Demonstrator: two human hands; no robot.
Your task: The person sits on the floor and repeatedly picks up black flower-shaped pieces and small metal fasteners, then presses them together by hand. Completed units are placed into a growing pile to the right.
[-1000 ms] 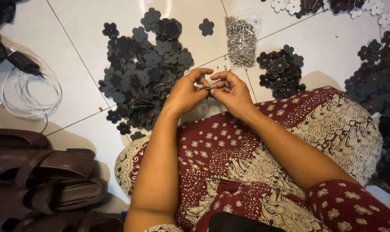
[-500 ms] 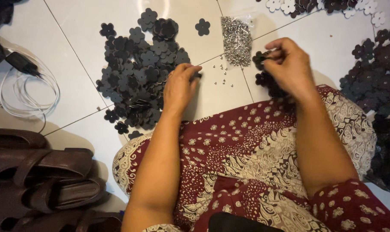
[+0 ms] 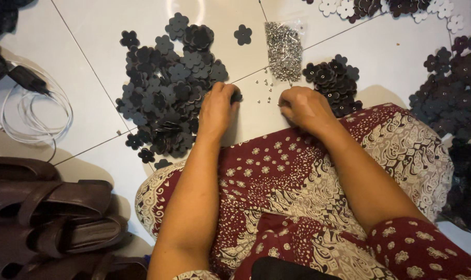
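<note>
From overhead, her left hand [image 3: 218,106] pinched a dark flower [image 3: 236,96] off the floor pile [image 3: 165,93] while the right hand [image 3: 305,107], fingers curled, picked at loose rivets [image 3: 264,85]; joining them looked next.

You have bare floor [image 3: 256,111] between the flower pile [image 3: 165,88] and rivet bag [image 3: 283,49]; loose rivets [image 3: 264,85] dot it.
</note>
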